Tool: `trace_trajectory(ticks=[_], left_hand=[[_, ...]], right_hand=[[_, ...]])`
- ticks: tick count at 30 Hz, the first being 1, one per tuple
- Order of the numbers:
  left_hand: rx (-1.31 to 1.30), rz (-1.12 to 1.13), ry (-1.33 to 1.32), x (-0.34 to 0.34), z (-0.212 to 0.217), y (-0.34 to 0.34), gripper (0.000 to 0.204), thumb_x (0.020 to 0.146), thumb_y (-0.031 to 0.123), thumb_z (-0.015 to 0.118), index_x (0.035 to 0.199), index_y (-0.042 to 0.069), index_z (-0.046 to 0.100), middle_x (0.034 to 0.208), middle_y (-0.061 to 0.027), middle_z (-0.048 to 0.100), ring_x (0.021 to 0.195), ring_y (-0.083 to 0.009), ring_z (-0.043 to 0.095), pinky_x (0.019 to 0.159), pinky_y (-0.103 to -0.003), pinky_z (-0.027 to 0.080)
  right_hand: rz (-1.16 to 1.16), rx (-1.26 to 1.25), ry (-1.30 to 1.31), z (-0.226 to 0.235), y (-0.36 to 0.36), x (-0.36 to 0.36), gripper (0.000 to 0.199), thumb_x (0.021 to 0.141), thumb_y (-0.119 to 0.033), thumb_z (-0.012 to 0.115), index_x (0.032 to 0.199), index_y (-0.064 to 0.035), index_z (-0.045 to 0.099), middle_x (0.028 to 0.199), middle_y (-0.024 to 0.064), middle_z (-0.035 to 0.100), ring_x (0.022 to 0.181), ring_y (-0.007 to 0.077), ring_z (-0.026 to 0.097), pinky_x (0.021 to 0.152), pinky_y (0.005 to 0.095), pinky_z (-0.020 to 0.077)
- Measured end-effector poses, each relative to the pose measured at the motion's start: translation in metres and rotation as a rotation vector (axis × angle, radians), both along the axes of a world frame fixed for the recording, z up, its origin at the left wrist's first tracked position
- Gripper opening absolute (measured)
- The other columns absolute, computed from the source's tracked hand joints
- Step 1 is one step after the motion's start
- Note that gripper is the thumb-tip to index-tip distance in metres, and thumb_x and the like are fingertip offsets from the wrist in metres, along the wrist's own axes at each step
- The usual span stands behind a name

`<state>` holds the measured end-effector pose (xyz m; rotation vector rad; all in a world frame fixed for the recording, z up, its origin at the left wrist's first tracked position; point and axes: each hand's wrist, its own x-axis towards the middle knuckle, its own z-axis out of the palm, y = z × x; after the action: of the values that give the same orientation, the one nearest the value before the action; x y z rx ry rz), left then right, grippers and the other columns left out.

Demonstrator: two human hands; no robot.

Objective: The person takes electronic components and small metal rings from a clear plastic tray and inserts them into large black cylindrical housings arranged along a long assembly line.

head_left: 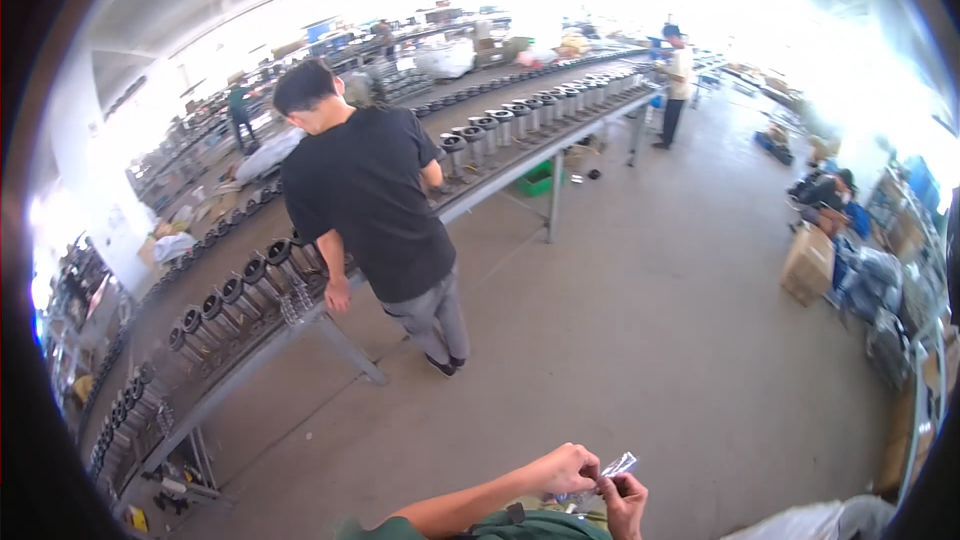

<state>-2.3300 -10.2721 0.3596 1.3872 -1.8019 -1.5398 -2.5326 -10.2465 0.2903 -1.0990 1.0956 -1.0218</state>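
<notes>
Both hands are meeting at the lower edge of the view. The left hand (566, 467) is pinching a small clear plastic packet (617, 466), its grip closed on one end. The right hand (624, 502) is closing its fingertips on the same packet from below. Open concrete floor (660, 320) is lying ahead; the long worktop (480, 190) and a co-worker in black (372, 202) are standing well apart, to the left.

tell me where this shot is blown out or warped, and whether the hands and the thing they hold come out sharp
Head view: the far end of the hall and the upper right are washed out white; the long workbench bows with the fisheye, and black corners ring the picture; the left hand and right hand, low at the rim, are soft, and the small clear packet between them is a glinting blur.
</notes>
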Motion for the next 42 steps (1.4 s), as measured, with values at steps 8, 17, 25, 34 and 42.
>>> trace_trajectory(ticks=[8, 17, 25, 34, 42], left_hand=[[-0.038, 0.328, 0.218, 0.083, -0.044, -0.251, 0.025, 0.081, 0.017, 0.072, 0.098, -0.002, 0.075, 0.087, -0.0129, 0.075, 0.080, -0.0193, 0.070, 0.078, -0.032, 0.056], [-0.046, 0.437, -0.016, 0.178, -0.039, -0.570, 0.026, 0.077, 0.021, 0.072, 0.090, -0.002, 0.073, 0.081, -0.0187, 0.071, 0.078, -0.0301, 0.070, 0.073, -0.040, 0.055], [-0.077, 0.527, -0.159, 0.271, -0.023, -0.814, 0.021, 0.075, 0.015, 0.067, 0.087, -0.002, 0.069, 0.079, -0.0196, 0.069, 0.073, -0.0315, 0.067, 0.069, -0.041, 0.052], [-0.409, 0.942, -0.632, 0.403, -0.040, -1.021, 0.015, 0.081, 0.013, 0.065, 0.082, -0.001, 0.060, 0.081, -0.0217, 0.066, 0.074, -0.0407, 0.066, 0.067, -0.049, 0.053], [-0.449, 0.982, -0.795, 0.542, -0.061, -1.129, 0.020, 0.081, 0.006, 0.060, 0.097, -0.006, 0.061, 0.094, -0.0214, 0.065, 0.087, -0.0374, 0.067, 0.076, -0.045, 0.055]], right_hand=[[0.366, -0.219, 0.172, 0.018, -0.314, 0.077, 0.013, 0.091, -0.007, 0.075, 0.086, 0.0040, 0.069, 0.073, 0.0039, 0.071, 0.066, 0.0065, 0.062, 0.060, 0.0233, 0.0492], [0.284, -0.158, 0.243, -0.007, -0.630, 0.191, 0.013, 0.089, -0.005, 0.074, 0.081, 0.0035, 0.067, 0.069, 0.0037, 0.068, 0.065, 0.0065, 0.060, 0.059, 0.0247, 0.0490], [0.314, -0.191, 0.166, -0.019, -0.879, 0.290, 0.013, 0.090, -0.007, 0.071, 0.082, 0.0018, 0.065, 0.069, 0.0001, 0.062, 0.066, 0.0057, 0.054, 0.060, 0.0241, 0.0453], [0.744, 0.009, -0.070, -0.047, -1.149, 0.504, 0.012, 0.092, -0.009, 0.069, 0.088, 0.0014, 0.066, 0.076, -0.0025, 0.065, 0.070, 0.0045, 0.055, 0.062, 0.0243, 0.0465], [1.182, -0.041, 0.024, -0.050, -1.299, 0.673, 0.015, 0.098, -0.011, 0.059, 0.100, 0.0007, 0.069, 0.086, -0.0044, 0.064, 0.078, 0.0045, 0.054, 0.068, 0.0233, 0.0468]])
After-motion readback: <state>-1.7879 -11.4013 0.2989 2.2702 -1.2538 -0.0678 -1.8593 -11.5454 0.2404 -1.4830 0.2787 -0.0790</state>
